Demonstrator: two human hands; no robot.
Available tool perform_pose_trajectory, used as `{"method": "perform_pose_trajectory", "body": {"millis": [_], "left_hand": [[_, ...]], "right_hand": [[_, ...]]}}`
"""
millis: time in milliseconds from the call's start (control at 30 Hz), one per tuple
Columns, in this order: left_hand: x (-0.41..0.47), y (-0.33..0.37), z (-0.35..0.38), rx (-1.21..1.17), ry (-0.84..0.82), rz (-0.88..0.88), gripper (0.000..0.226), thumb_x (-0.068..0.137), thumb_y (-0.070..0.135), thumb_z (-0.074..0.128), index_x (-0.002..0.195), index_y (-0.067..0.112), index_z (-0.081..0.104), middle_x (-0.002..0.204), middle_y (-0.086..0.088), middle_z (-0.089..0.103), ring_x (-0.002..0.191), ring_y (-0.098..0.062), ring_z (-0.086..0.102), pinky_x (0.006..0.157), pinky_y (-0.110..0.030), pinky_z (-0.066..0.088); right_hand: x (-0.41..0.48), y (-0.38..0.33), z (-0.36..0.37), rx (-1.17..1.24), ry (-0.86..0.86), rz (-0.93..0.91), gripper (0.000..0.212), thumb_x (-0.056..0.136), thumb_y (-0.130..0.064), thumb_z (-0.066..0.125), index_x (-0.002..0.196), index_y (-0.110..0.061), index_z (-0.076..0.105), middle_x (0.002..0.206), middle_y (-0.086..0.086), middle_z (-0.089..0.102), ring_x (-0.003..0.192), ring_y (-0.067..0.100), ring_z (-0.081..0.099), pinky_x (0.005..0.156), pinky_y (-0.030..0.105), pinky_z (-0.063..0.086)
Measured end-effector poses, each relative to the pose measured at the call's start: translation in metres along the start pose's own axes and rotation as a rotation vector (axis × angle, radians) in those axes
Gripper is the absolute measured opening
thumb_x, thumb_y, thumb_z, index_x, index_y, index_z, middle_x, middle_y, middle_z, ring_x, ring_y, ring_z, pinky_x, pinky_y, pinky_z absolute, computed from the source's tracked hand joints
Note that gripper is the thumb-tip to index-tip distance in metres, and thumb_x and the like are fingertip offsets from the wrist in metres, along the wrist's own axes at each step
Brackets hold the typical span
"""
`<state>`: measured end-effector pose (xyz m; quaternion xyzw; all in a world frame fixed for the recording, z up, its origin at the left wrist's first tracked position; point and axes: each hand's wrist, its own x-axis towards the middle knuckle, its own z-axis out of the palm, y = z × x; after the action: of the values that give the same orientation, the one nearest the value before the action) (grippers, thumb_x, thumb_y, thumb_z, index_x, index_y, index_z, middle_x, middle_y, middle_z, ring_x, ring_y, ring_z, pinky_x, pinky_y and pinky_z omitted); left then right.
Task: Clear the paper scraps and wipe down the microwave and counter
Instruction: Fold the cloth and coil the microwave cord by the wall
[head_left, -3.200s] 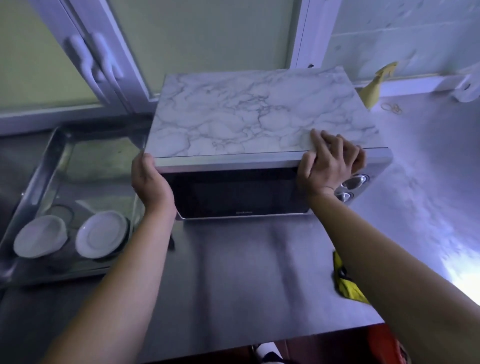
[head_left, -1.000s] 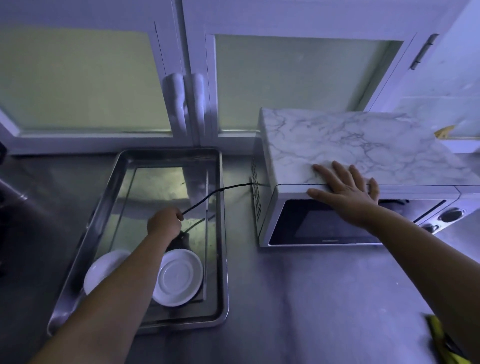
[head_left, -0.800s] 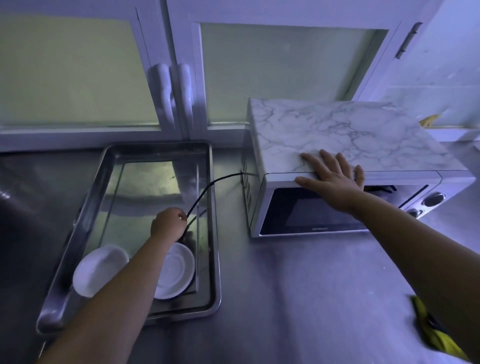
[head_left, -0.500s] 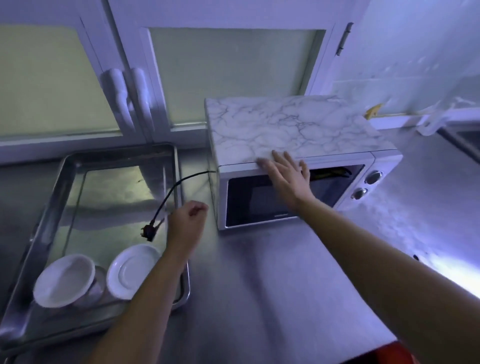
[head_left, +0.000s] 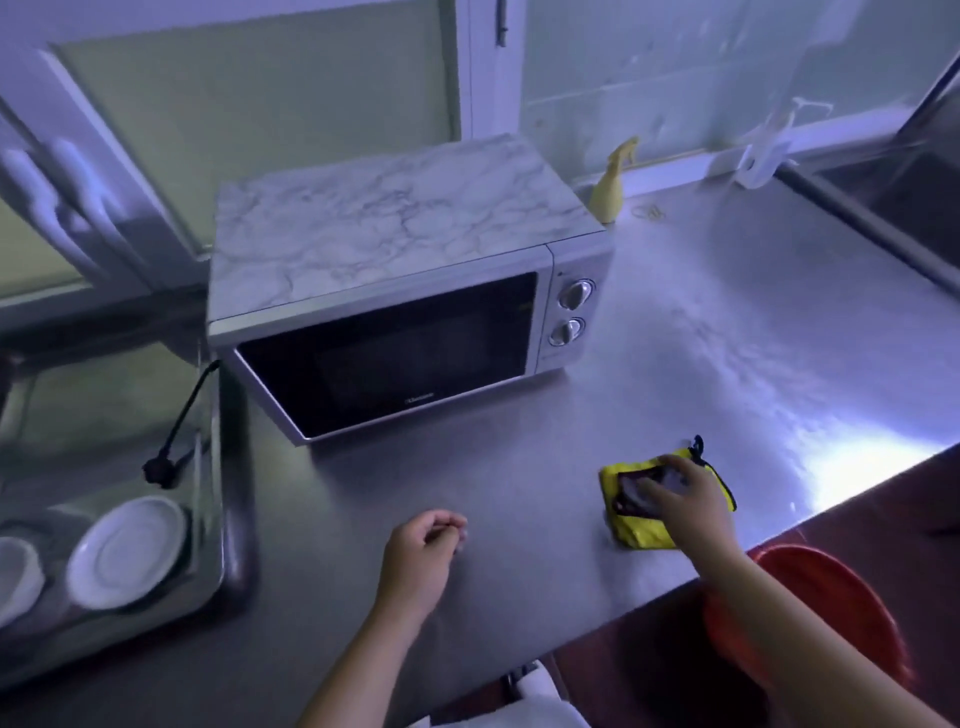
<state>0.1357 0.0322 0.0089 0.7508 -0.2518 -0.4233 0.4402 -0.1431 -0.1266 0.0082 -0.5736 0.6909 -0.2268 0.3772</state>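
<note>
Right hand (head_left: 685, 493) has left the microwave (head_left: 395, 260) for the yellow cloth (head_left: 639, 530), grip unclear; left hand (head_left: 415, 556) hangs loosely curled, empty.

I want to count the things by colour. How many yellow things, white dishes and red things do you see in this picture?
Yellow: 2 (cloth, spray bottle)
White: 2 (dish, second dish)
Red: 1 (bin below the counter edge)
Total: 5
</note>
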Motion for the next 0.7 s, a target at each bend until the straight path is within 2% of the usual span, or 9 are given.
{"method": "perform_pose_trajectory", "body": {"millis": [100,200,267,333,400,467,567,633,700], "left_hand": [[-0.006,0.0,0.035,0.04,-0.009,-0.049,0.024,0.093,0.004,0.059,0.082,0.02,0.074,0.078,0.001,0.075,0.077,-0.017,0.07,0.078,-0.034,0.057],[-0.014,-0.001,0.062,0.065,-0.025,-0.084,0.023,0.092,0.004,0.059,0.083,0.02,0.074,0.078,0.001,0.075,0.076,-0.016,0.069,0.075,-0.031,0.056],[-0.018,-0.003,0.073,0.072,-0.033,-0.104,0.023,0.092,0.003,0.059,0.084,0.018,0.074,0.078,0.001,0.075,0.074,-0.016,0.068,0.073,-0.031,0.055],[-0.022,-0.005,0.08,0.072,-0.023,-0.124,0.022,0.092,0.002,0.059,0.084,0.016,0.074,0.078,0.002,0.076,0.071,-0.014,0.067,0.07,-0.029,0.053],[-0.024,-0.005,0.082,0.044,0.01,-0.137,0.022,0.091,0.0,0.059,0.084,0.015,0.074,0.077,0.001,0.076,0.07,-0.015,0.066,0.068,-0.029,0.05],[-0.026,-0.003,0.082,0.018,0.044,-0.144,0.023,0.091,-0.002,0.058,0.085,0.014,0.074,0.076,0.0,0.075,0.07,-0.016,0.065,0.067,-0.029,0.049],[-0.026,0.003,0.083,-0.018,0.06,-0.149,0.02,0.09,-0.001,0.061,0.087,0.014,0.073,0.078,-0.003,0.075,0.074,-0.019,0.065,0.069,-0.03,0.049],[-0.028,0.009,0.084,-0.031,0.02,-0.13,0.015,0.09,0.004,0.067,0.093,0.018,0.073,0.088,-0.003,0.074,0.083,-0.019,0.066,0.075,-0.028,0.049],[-0.031,0.015,0.085,-0.052,-0.064,-0.11,0.024,0.086,0.013,0.075,0.107,0.023,0.07,0.107,-0.001,0.071,0.1,-0.015,0.067,0.083,-0.021,0.048]], "right_hand": [[0.036,0.038,-0.03,-0.113,-0.051,0.06,0.062,0.073,-0.023,0.086,0.129,-0.016,0.06,0.123,0.015,0.058,0.116,0.036,0.057,0.089,0.04,0.047],[0.052,0.062,-0.041,-0.328,-0.247,0.136,0.108,0.065,-0.042,0.09,0.154,-0.033,0.029,0.148,0.011,0.034,0.136,0.036,0.038,0.109,0.05,0.039],[0.054,0.073,-0.038,-0.441,-0.309,0.118,0.116,0.063,-0.05,0.087,0.155,-0.041,0.018,0.147,0.005,0.034,0.136,0.035,0.033,0.11,0.048,0.037],[0.058,0.077,-0.032,-0.452,-0.28,0.068,0.111,0.064,-0.047,0.085,0.153,-0.04,0.021,0.133,0.007,0.04,0.127,0.036,0.038,0.103,0.044,0.039],[0.06,0.073,-0.025,-0.288,-0.28,0.024,0.093,0.068,-0.032,0.084,0.147,-0.031,0.035,0.115,0.01,0.047,0.116,0.037,0.05,0.09,0.039,0.046],[0.057,0.067,-0.018,-0.155,-0.289,-0.031,0.073,0.073,-0.018,0.078,0.139,-0.024,0.047,0.114,0.013,0.058,0.108,0.035,0.06,0.083,0.038,0.049],[0.042,0.053,-0.011,-0.023,-0.255,-0.172,0.063,0.072,-0.002,0.074,0.129,-0.022,0.058,0.114,0.009,0.068,0.1,0.028,0.065,0.077,0.028,0.049],[0.027,0.037,-0.011,0.145,-0.317,-0.25,0.058,0.07,-0.001,0.075,0.118,-0.031,0.063,0.108,0.0,0.072,0.097,0.02,0.067,0.076,0.023,0.05],[0.011,0.016,-0.012,0.281,-0.422,-0.289,0.056,0.065,-0.01,0.076,0.112,-0.038,0.065,0.107,-0.006,0.072,0.099,0.015,0.068,0.079,0.029,0.052]]}}
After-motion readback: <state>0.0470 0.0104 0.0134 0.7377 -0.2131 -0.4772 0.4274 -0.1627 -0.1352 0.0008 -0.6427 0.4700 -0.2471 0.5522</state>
